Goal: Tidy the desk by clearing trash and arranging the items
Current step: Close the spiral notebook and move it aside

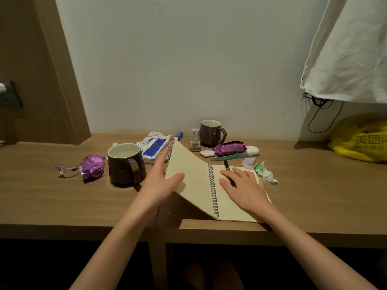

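Wooden desk (62, 201) against a pale wall — both hands on an open spiral notebook (201, 185).

Seen from the head camera, the left hand (161, 181) has its fingers spread, thumb on top of the raised left cover and fingers behind it, holding that cover tilted up off the desk. The right hand (243, 185) lies flat and open on the right page, palm down, over a dark pen (227, 167) that rests on the page. Just left of the notebook stands a dark mug (125, 164); further left lies a purple wrapper (92, 167). Behind sit a blue-and-white tissue pack (152, 147), a second mug (211, 132), a small jar (195, 140) and another purple wrapper (229, 147) — crumpled tissue (267, 174) lies to the right.
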Demonstrator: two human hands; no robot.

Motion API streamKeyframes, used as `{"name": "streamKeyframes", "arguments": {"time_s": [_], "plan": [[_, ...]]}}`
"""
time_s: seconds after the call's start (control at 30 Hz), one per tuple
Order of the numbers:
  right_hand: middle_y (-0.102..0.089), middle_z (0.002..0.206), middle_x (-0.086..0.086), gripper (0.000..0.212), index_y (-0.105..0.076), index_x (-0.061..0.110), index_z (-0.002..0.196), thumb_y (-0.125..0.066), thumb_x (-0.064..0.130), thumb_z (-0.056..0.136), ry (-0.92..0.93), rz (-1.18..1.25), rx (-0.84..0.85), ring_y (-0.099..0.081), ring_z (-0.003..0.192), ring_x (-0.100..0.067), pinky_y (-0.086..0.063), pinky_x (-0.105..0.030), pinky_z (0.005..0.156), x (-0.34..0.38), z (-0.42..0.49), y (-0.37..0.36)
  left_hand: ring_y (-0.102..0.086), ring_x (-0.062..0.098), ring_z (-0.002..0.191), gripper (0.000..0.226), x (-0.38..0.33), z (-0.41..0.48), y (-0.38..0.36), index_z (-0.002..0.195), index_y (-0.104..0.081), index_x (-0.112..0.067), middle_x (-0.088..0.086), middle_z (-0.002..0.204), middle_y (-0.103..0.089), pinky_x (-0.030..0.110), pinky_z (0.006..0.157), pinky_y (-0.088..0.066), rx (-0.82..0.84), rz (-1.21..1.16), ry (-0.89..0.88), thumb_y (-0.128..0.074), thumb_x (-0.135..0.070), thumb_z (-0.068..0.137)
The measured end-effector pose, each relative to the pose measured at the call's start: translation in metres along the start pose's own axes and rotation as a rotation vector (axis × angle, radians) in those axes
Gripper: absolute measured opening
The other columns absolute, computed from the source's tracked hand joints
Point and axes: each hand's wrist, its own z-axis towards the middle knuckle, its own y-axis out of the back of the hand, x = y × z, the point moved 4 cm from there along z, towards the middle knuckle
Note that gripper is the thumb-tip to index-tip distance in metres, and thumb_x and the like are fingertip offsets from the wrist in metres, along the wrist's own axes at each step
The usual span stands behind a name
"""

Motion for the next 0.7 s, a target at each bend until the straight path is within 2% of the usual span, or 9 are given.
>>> {"name": "streamKeyframes", "arguments": {"time_s": [0.1,0.17,0.23,0.3,0.37,0.5,0.57,0.63,0.7], "plan": [[-0.025,0.156,0.007,0.048,-0.029,0.049,0.141,-0.019,0.059,0.095,-0.021,0.047,-0.009,-0.017,0.144,-0.024,-0.001,-0.064,0.112,0.005,-0.001,0.001,-0.056,0.005,0.082,0.072,-0.01,-0.008,-0.013,0.144,-0.022,-0.042,0.004,0.144,-0.042,0.018,0.05,-0.054,-0.023,-0.052,-0.095,-0.057,-0.008,0.09],[-0.028,0.155,0.006,0.046,-0.028,0.048,0.142,-0.022,0.055,0.096,-0.026,0.147,-0.078,-0.019,0.144,-0.025,-0.004,-0.061,0.112,0.009,-0.001,0.004,-0.052,-0.004,0.08,0.07,-0.013,-0.012,-0.023,0.145,-0.023,-0.04,-0.001,0.143,-0.04,0.013,0.048,-0.051,-0.037,-0.061,-0.155,-0.054,-0.008,0.092],[-0.031,0.154,0.006,0.043,-0.031,0.047,0.14,-0.026,0.05,0.098,-0.002,0.327,-0.201,-0.021,0.143,-0.022,-0.013,-0.055,0.114,0.011,-0.002,0.009,-0.048,-0.011,0.085,0.07,-0.013,-0.014,-0.033,0.145,-0.021,-0.041,-0.006,0.144,-0.038,0.013,0.055,-0.053,-0.019,-0.042,-0.228,-0.054,-0.009,0.092],[-0.037,0.15,0.006,0.04,-0.038,0.042,0.138,-0.031,0.045,0.099,0.012,0.532,-0.279,-0.025,0.14,-0.017,-0.022,-0.049,0.114,0.008,-0.003,0.012,-0.048,-0.01,0.099,0.076,-0.011,-0.012,-0.041,0.145,-0.018,-0.044,-0.01,0.144,-0.038,0.019,0.077,-0.053,0.025,0.011,-0.301,-0.058,-0.011,0.09],[-0.044,0.144,0.006,0.037,-0.045,0.034,0.135,-0.035,0.04,0.099,-0.005,0.697,-0.292,-0.034,0.136,-0.016,-0.031,-0.048,0.112,0.001,-0.003,0.012,-0.045,-0.003,0.118,0.085,-0.009,-0.008,-0.052,0.145,-0.014,-0.047,-0.012,0.146,-0.037,0.025,0.095,-0.047,0.101,0.09,-0.359,-0.064,-0.012,0.085],[-0.058,0.129,0.005,0.032,-0.054,0.03,0.126,-0.039,0.037,0.099,-0.061,0.992,-0.221,-0.053,0.121,-0.015,-0.042,-0.047,0.104,-0.013,-0.004,0.014,-0.043,0.009,0.128,0.09,0.001,-0.002,-0.073,0.143,-0.008,-0.052,-0.01,0.146,-0.039,0.039,0.1,-0.048,0.184,0.467,-0.474,-0.069,-0.029,0.08],[-0.061,0.125,0.003,0.033,-0.055,0.026,0.126,-0.039,0.038,0.1,-0.092,1.17,-0.148,-0.055,0.119,-0.015,-0.042,-0.047,0.106,-0.016,-0.004,0.012,-0.041,0.009,0.13,0.092,0.012,-0.002,-0.082,0.143,-0.006,-0.052,-0.012,0.145,-0.041,0.037,0.103,-0.044,0.23,0.661,-0.503,-0.069,-0.041,0.077],[-0.055,0.135,0.001,0.041,-0.048,0.022,0.135,-0.043,0.038,0.098,-0.091,1.176,-0.112,-0.051,0.126,-0.016,-0.039,-0.045,0.109,-0.018,-0.007,0.012,-0.039,0.008,0.132,0.091,0.024,-0.003,-0.089,0.144,-0.009,-0.05,-0.014,0.145,-0.042,0.034,0.107,-0.038,0.275,0.809,-0.515,-0.064,-0.06,0.073],[-0.046,0.144,0.002,0.049,-0.041,0.02,0.142,-0.052,0.032,0.096,-0.069,0.967,-0.116,-0.044,0.131,-0.016,-0.037,-0.04,0.11,-0.017,-0.011,0.014,-0.031,0.01,0.138,0.087,0.032,-0.004,-0.092,0.143,-0.024,-0.045,-0.016,0.148,-0.038,0.035,0.112,-0.027,0.332,0.926,-0.503,-0.053,-0.077,0.068]]}}
